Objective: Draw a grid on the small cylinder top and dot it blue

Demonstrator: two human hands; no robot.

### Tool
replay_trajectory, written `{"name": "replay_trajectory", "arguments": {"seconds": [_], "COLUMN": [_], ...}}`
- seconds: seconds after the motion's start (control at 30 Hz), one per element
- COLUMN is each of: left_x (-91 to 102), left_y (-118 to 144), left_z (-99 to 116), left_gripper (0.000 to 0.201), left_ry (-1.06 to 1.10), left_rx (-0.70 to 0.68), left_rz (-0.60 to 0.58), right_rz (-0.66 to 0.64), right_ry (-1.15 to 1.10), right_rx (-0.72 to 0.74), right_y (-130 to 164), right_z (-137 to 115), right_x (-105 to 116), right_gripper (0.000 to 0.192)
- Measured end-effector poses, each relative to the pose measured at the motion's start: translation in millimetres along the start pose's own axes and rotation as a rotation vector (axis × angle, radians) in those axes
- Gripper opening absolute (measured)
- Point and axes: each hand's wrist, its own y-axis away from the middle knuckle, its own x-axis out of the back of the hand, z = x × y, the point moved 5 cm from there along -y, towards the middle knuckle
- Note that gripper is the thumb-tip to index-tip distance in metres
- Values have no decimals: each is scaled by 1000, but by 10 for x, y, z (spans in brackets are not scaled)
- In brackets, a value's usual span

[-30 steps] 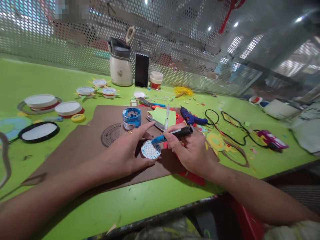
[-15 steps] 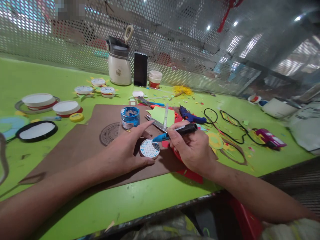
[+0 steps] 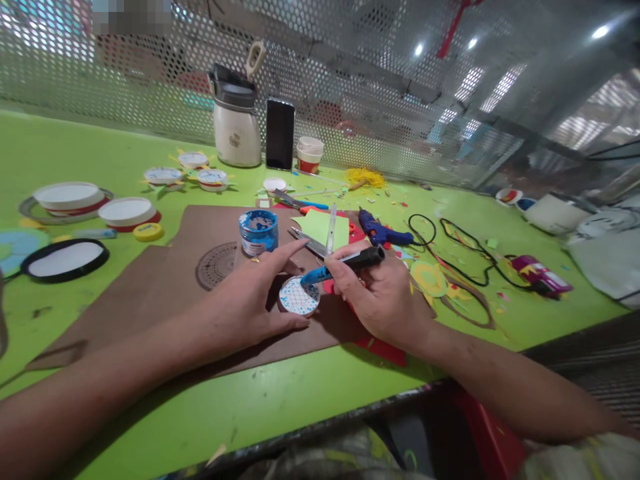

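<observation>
My left hand (image 3: 250,293) curves round a small white disc (image 3: 299,297) on the brown cardboard (image 3: 150,287). Its thumb lies along the near edge and the index finger stretches out above. Grid lines and blue specks cover the disc's top. In my right hand (image 3: 383,290) is a blue and black marker (image 3: 345,264), its tip at the disc's upper surface. An open jar of blue paint (image 3: 259,233) stands behind my left hand. Beyond my right hand lie a light green paper piece (image 3: 320,227) and a craft knife (image 3: 331,229).
A blue glue gun (image 3: 383,230) with a black cord lies right of the cardboard. White round lids (image 3: 127,212) and small decorated discs (image 3: 213,179) sit at left. A bottle (image 3: 237,127), a phone (image 3: 280,135) and cups (image 3: 310,157) stand by the mesh screen (image 3: 360,100).
The marker and my right hand have shifted slightly left, taking the tip further over the disc. My left hand and the disc stay nearly in place. The view has shifted a little.
</observation>
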Motion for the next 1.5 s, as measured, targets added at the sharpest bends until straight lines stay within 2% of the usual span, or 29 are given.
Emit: {"name": "replay_trajectory", "arguments": {"seconds": [0.27, 0.47, 0.7, 0.77, 0.87, 0.93, 1.07, 1.23, 1.37, 1.5], "left_x": [17, -1, 8, 22, 16, 2, 5, 44, 54, 56], "left_y": [-20, -22, -17, -8, -2, -7, -17, 11, 52, 72], "left_z": [58, 23, 31, 37, 16, -15, -41, -2, 9, 24], "left_gripper": [103, 104, 103, 102, 101, 102, 103, 105, 108, 100], "left_ry": [-23, -9, -9, -8, -3, 6, 1, -8, -5, -11], "left_rx": [-5, -12, -13, -28, -29, -25, -47, 3, -19, -31], "left_rz": [14, 19, 5, 20, 15, 12, 40, 12, 12, 8], "right_rz": [81, 31, -1, 48, 189, 243, 257, 303, 335, 345], "right_ry": [-101, -122, -45, -78, -125, -124, -163, -194, -218, -215], "right_rx": [-53, -27, 9, 3, -5, -5, -16, -7, -34, -65], "right_y": [56, 27, -10, 2, 40, 62, 72, 35, -23, -46], "right_z": [67, 37, -15, 24, 107, 149, 206, 249, 281, 344], "right_x": [34, 9, 1, 18, 85, 122, 158, 182, 199, 196], "right_gripper": [15, 15, 22, 20, 15, 19, 19, 19, 16, 20]}}
